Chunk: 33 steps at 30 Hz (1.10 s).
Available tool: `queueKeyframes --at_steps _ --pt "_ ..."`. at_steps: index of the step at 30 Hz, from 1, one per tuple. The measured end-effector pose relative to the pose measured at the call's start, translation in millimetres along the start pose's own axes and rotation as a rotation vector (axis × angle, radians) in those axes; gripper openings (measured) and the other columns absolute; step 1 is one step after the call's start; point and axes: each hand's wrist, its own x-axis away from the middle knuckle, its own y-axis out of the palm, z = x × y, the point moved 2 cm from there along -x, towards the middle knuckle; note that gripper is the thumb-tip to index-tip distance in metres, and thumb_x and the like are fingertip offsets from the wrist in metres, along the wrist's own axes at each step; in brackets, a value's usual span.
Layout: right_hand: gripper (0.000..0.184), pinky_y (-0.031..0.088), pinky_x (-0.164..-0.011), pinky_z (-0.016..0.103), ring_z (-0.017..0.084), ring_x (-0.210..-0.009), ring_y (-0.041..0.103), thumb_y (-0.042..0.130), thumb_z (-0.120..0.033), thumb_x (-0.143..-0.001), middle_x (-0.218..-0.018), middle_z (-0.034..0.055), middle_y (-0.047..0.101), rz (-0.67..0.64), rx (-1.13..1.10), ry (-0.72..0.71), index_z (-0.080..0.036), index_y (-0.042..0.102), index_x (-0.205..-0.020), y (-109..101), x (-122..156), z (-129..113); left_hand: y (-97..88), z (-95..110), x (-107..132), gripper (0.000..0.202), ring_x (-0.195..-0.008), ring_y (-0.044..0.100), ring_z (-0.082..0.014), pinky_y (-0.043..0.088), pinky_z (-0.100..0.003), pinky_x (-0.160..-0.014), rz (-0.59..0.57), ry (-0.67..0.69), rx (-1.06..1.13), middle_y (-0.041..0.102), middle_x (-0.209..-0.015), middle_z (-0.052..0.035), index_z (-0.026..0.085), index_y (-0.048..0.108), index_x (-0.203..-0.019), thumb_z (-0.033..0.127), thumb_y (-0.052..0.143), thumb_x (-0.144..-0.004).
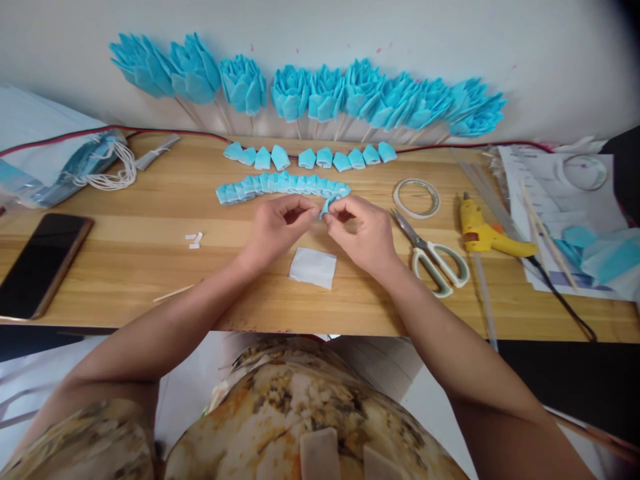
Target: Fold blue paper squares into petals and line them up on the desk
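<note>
Between the fingertips of both hands is a small piece of blue fabric (327, 204), folded or curled. My left hand (280, 227) pinches its left side and my right hand (365, 233) pinches its right side. Just below them a pale square of fabric (313, 267) lies flat on the table. Behind the hands runs a curved row of overlapping blue folded petals (270, 183). Farther back, separate blue petals (307, 158) stand in a line. White-handled scissors (425, 250) rest to the right of my right hand.
Several blue fabric flowers (243, 83) on sticks lean against the wall. Rightward are a tape roll (417, 198), a yellow glue gun (480, 230) with a black cord, and papers (545, 200). A phone (43, 265) and a plastic bag with white loops (65, 167) lie at left.
</note>
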Motion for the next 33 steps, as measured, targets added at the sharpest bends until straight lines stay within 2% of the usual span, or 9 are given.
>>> queueKeyframes --at_steps 6,11,15,18,25,33 --pt "0.013 0.039 -0.062 0.027 0.011 -0.063 0.046 0.064 -0.027 -0.081 -0.067 -0.0033 0.053 -0.023 -0.262 0.234 -0.021 0.058 -0.071 -3.3 -3.6 2.9 -4.3 -8.0 -3.7 0.012 -0.057 0.044 -0.0089 0.034 -0.024 -0.055 0.018 -0.19 0.304 0.053 -0.064 0.0029 0.018 0.064 -0.084 0.03 0.064 -0.088" --pt "0.014 0.037 -0.062 0.028 0.011 -0.064 0.043 0.065 -0.03 -0.08 -0.067 -0.0038 0.05 -0.067 -0.329 0.299 -0.021 0.058 -0.072 -4.1 -3.8 4.4 0.7 -11.1 -3.0 0.02 -0.059 0.047 -0.0091 0.036 -0.025 -0.058 -0.156 -0.285 0.395 0.056 -0.067 0.0015 0.017 0.061 -0.078 0.034 0.069 -0.084" --pt "0.014 0.038 -0.064 0.029 0.012 -0.066 0.046 0.064 -0.032 -0.082 -0.069 -0.0031 0.054 -0.145 -0.344 0.333 -0.021 0.063 -0.075 -4.3 -2.5 3.2 0.2 -9.9 -2.6 0.025 -0.056 0.041 -0.0083 0.033 -0.025 -0.057 -0.149 -0.287 0.343 0.051 -0.06 0.0035 0.018 0.06 -0.07 0.035 0.076 -0.075" --pt "0.017 0.039 -0.067 0.029 0.013 -0.069 0.05 0.06 -0.034 -0.085 -0.073 -0.0019 0.059 -0.172 -0.356 0.343 -0.02 0.065 -0.077 -4.8 -2.3 3.2 -1.1 -7.7 -2.8 0.026 -0.056 0.039 -0.0084 0.031 -0.025 -0.056 -0.122 -0.268 0.271 0.051 -0.06 0.004 0.018 0.059 -0.068 0.036 0.076 -0.075" --pt "0.025 0.031 -0.057 0.027 0.01 -0.059 0.036 0.066 -0.031 -0.078 -0.062 -0.0055 0.041 -0.152 -0.315 0.286 -0.022 0.048 -0.065 0.2 -3.3 4.1 -0.9 -3.2 -3.8 0.019 -0.06 0.041 -0.0087 0.033 -0.026 -0.059 -0.144 -0.207 0.16 0.053 -0.065 0.0034 0.017 0.059 -0.068 0.028 0.072 -0.076" --pt "0.024 0.031 -0.057 0.026 0.01 -0.06 0.034 0.063 -0.03 -0.078 -0.062 -0.0053 0.039 -0.187 -0.289 0.281 -0.021 0.047 -0.063 -1.4 -4.1 3.1 -2.9 -6.2 -3.7 0.02 -0.061 0.042 -0.0098 0.031 -0.027 -0.059 -0.172 -0.195 0.103 0.054 -0.065 0.0023 0.018 0.059 -0.067 0.029 0.07 -0.08"
